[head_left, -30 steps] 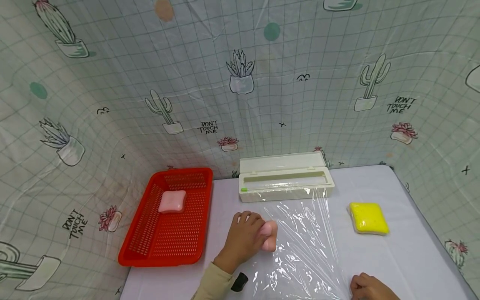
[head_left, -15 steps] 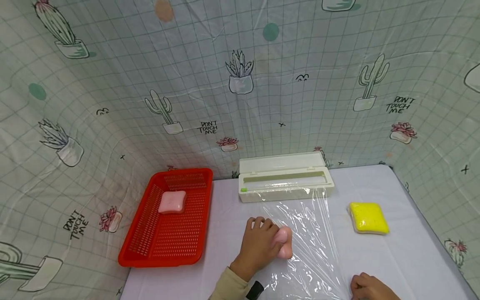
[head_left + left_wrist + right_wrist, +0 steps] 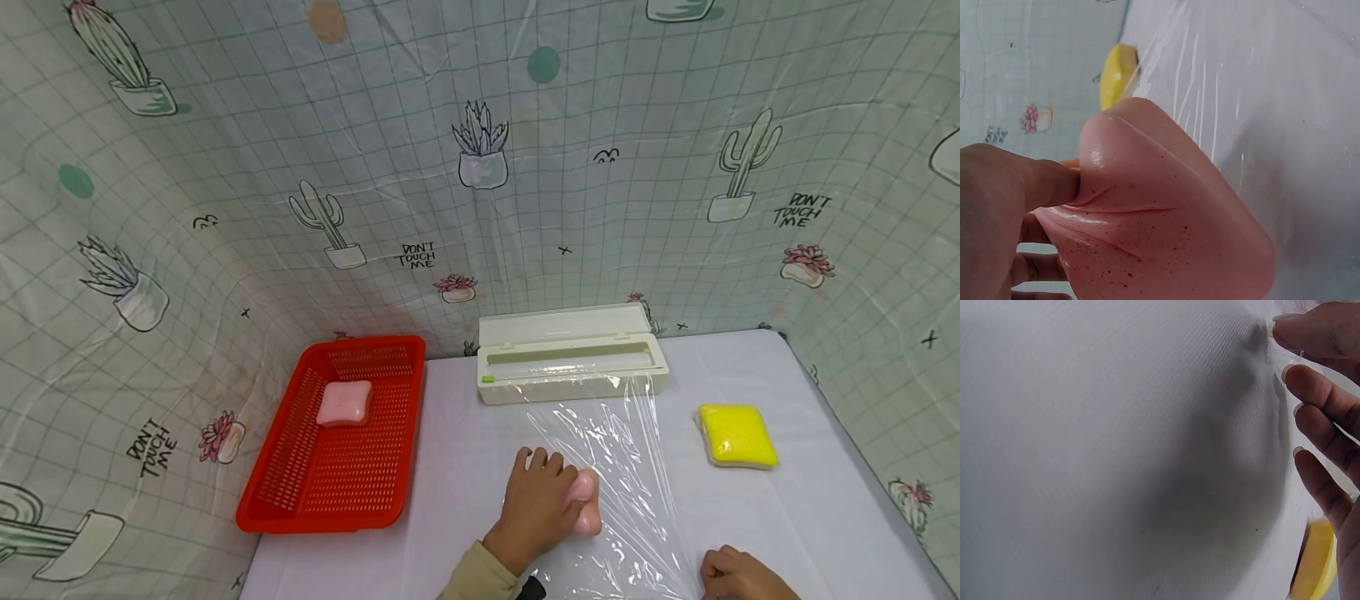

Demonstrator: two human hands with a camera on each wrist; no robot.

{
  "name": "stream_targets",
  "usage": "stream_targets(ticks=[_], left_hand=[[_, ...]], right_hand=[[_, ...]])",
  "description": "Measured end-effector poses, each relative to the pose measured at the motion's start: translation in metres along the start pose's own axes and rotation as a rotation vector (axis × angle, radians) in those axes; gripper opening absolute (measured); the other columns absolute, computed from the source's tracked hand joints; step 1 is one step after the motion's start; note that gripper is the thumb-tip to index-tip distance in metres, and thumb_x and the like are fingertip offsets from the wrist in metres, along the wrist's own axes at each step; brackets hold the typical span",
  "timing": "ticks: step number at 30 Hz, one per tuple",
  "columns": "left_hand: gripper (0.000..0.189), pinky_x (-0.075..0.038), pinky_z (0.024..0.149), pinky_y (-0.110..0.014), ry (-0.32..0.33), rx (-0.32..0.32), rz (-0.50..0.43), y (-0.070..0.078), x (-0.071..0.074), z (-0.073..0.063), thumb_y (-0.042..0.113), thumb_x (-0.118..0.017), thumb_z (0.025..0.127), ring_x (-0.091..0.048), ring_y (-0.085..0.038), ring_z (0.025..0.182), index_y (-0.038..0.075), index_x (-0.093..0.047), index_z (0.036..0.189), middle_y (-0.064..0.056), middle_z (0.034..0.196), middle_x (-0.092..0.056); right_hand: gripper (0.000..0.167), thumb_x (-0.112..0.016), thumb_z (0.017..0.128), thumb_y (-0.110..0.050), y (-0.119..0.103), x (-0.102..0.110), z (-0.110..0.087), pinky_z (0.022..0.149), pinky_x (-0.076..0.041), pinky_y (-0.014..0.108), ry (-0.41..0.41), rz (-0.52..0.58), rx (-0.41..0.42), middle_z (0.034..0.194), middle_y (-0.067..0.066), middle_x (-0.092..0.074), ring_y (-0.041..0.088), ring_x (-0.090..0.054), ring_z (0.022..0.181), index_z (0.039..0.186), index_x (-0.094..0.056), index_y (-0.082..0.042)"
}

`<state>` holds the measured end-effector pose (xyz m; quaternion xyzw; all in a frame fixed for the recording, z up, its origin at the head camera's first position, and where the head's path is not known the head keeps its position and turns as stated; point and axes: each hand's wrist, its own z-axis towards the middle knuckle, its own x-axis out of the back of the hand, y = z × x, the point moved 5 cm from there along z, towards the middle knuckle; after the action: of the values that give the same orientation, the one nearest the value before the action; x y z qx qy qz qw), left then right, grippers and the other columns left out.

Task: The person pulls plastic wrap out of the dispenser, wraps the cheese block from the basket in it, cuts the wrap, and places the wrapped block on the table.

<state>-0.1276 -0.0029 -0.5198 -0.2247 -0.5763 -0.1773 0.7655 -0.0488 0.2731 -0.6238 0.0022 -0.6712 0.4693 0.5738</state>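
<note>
My left hand [image 3: 534, 504] pinches a pink, soft squishy block [image 3: 588, 527] between thumb and fingers, over a sheet of clear plastic wrap [image 3: 633, 483]. In the left wrist view the squishy block [image 3: 1147, 194] is creased where the thumb presses in, with dark specks on its shiny face. The wrap runs from a white dispenser box [image 3: 573, 392] toward the front of the table. At its near right corner, my right hand [image 3: 742, 575] holds the wrap's edge; in the right wrist view thumb and forefinger [image 3: 1319, 331] pinch there while the other fingers are spread.
A red plastic basket [image 3: 352, 527] stands on the left with another pink block [image 3: 345, 404] inside. To the right lies a yellow block [image 3: 738, 436]. The dispenser's lid [image 3: 562, 323] is raised at the back, close to the cactus-patterned cloth [image 3: 525, 217].
My left hand has carried the pink squishy block to the right and slightly nearer, farther over the plastic wrap. The right hand has stayed in place at the wrap's corner.
</note>
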Motion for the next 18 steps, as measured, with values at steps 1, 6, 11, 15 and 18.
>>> stream_targets(ticks=[1, 6, 11, 15, 18], left_hand=[[0.027, -0.042, 0.098, -0.038, -0.011, -0.001, 0.003, 0.001, -0.001, 0.0, 0.051, -0.074, 0.089, -0.056, -0.016, 0.099, 0.026, -0.07, 0.096, 0.008, 0.093, -0.062], [0.03, -0.042, 0.097, -0.038, -0.028, -0.008, 0.034, 0.007, -0.008, 0.001, 0.055, -0.075, 0.087, -0.056, -0.015, 0.098, 0.026, -0.069, 0.094, 0.008, 0.089, -0.06], [0.035, -0.04, 0.096, -0.037, -0.018, -0.007, 0.046, 0.013, -0.014, 0.002, 0.059, -0.077, 0.083, -0.054, -0.014, 0.097, 0.026, -0.069, 0.091, 0.008, 0.088, -0.059], [0.041, -0.041, 0.098, -0.036, -0.061, 0.009, 0.071, 0.016, -0.023, 0.003, 0.067, -0.072, 0.085, -0.055, -0.014, 0.1, 0.027, -0.07, 0.095, 0.007, 0.092, -0.06], [0.048, -0.04, 0.1, -0.036, -0.111, 0.04, 0.099, 0.015, -0.031, 0.003, 0.073, -0.066, 0.088, -0.055, -0.014, 0.104, 0.027, -0.071, 0.102, 0.008, 0.098, -0.063]], right_hand=[[0.019, -0.091, 0.081, -0.031, 0.0, 0.0, 0.0, 0.057, -0.038, 0.019, -0.001, 0.0, -0.003, 0.083, -0.027, -0.047, -0.01, -0.037, 0.073, 0.068, -0.078, -0.024], [0.018, -0.09, 0.08, -0.029, 0.0, 0.0, 0.0, 0.058, -0.038, 0.019, -0.008, -0.004, 0.0, 0.084, -0.026, -0.047, -0.009, -0.036, 0.073, 0.068, -0.078, -0.025], [0.018, -0.091, 0.08, -0.028, 0.001, -0.001, 0.001, 0.058, -0.037, 0.019, -0.001, -0.005, 0.013, 0.084, -0.026, -0.048, -0.009, -0.036, 0.073, 0.068, -0.077, -0.025], [0.02, -0.092, 0.079, -0.032, 0.002, -0.003, 0.0, 0.057, -0.037, 0.017, 0.026, -0.023, 0.024, 0.084, -0.029, -0.047, -0.01, -0.036, 0.073, 0.067, -0.076, -0.026], [0.022, -0.092, 0.078, -0.034, 0.004, -0.005, -0.001, 0.057, -0.037, 0.017, 0.037, -0.03, 0.03, 0.084, -0.03, -0.046, -0.011, -0.036, 0.072, 0.066, -0.076, -0.026]])
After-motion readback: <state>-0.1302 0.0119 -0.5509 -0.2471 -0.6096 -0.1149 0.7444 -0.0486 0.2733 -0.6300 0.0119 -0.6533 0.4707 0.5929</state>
